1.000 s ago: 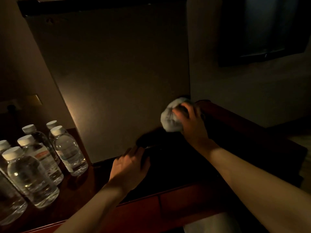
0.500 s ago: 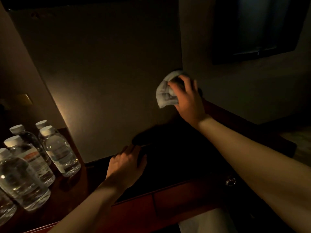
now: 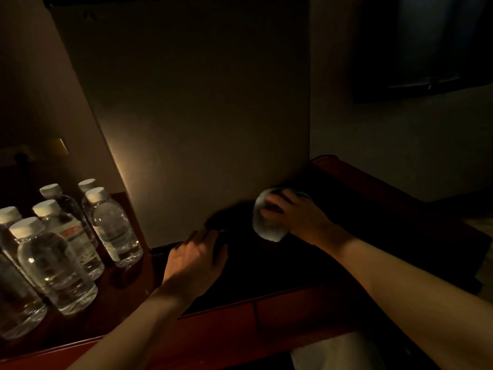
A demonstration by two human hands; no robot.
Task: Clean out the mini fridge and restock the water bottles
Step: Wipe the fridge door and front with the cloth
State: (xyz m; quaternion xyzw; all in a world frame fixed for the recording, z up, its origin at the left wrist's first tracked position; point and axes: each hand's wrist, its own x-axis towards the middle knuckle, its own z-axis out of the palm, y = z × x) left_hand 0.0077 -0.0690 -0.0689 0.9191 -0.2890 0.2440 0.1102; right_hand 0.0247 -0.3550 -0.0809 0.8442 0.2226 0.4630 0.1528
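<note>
My right hand [image 3: 301, 217] grips a bunched white cloth [image 3: 266, 229] and presses it on a black flat surface [image 3: 293, 271], right at the foot of a big grey panel [image 3: 200, 116] that stands upright, likely the mini fridge. My left hand [image 3: 194, 260] rests on the same black surface near the panel's lower edge, fingers bent forward and holding nothing I can make out. Several clear water bottles [image 3: 112, 225] with white caps stand in a group on the red-brown wooden counter [image 3: 120, 303] at the left.
The room is very dim. A dark framed screen [image 3: 426, 49] hangs on the wall at the upper right. A wall socket [image 3: 21, 156] sits behind the bottles. Something white [image 3: 333, 353] shows below the counter's front edge.
My right hand lifted the cloth up along the panel's right edge, then brought it back down to the black surface. My left hand stayed put.
</note>
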